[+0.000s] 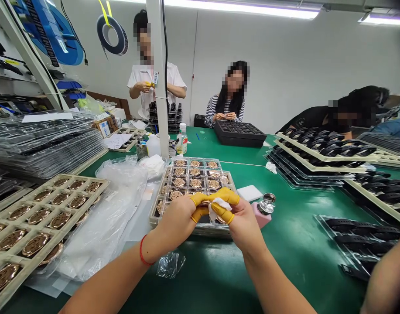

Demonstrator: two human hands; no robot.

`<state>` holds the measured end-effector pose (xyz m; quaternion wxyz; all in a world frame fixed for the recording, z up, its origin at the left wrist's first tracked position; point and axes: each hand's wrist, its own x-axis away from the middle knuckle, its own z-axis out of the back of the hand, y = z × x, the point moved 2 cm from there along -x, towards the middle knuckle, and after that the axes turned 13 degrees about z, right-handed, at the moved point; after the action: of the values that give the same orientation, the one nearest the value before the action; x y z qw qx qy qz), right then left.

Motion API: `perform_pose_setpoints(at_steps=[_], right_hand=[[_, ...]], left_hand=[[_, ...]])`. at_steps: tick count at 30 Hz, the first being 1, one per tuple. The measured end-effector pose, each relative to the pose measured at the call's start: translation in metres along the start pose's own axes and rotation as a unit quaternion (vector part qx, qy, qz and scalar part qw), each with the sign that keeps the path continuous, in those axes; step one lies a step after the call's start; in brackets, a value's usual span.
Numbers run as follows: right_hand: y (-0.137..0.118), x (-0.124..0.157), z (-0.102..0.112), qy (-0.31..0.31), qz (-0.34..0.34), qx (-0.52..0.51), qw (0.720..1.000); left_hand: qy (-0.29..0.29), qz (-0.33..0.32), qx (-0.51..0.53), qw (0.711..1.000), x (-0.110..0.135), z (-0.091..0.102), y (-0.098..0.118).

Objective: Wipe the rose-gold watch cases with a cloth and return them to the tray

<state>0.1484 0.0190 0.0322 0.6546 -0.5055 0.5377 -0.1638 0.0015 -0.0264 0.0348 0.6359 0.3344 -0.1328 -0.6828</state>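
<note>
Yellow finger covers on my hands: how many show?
4 visible: two covers on your left hand, two on your right hand, thumb and one finger each; others may be hidden.

so the tray stack (216, 231) is on the surface (294, 213), pump bottle (261, 213) just right of it, plastic bags (116, 200) left, another loaded tray (104, 182) further left. compartment box (241, 139) sits behind, strap trays (333, 159) well off right.
</note>
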Motion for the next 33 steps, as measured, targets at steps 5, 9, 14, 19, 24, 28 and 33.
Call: perform_pose_setpoints(at_steps=[5,9,14,19,24,28,33], right_hand=[[0.006,0.000,-0.004,0.042,-0.064,-0.123,0.989],[0.002,-0.006,0.003,0.045,-0.088,-0.154,0.983],[-0.007,-0.005,0.011,-0.030,-0.080,-0.041,0.996],[-0.009,-0.001,0.014,-0.027,0.010,0.102,0.994],[-0.010,-0.004,0.008,-0.071,-0.037,-0.030,0.996],[-0.003,-0.003,0.002,-0.038,-0.097,-0.046,0.993],[0.001,0.000,0.000,0.022,-0.058,0.102,0.993]], left_hand=[[0.067,-0.114,0.110,0.985,0.000,-0.006,0.000],[0.026,-0.068,0.316,0.946,-0.004,-0.007,-0.004],[-0.001,-0.021,0.348,0.937,-0.007,-0.001,-0.004],[-0.094,-0.038,0.323,0.941,-0.006,-0.003,-0.003],[-0.166,0.038,0.454,0.875,-0.009,-0.007,-0.004],[-0.138,0.119,0.510,0.841,-0.011,-0.015,-0.003],[-0.059,0.181,0.558,0.808,-0.009,-0.029,-0.005]])
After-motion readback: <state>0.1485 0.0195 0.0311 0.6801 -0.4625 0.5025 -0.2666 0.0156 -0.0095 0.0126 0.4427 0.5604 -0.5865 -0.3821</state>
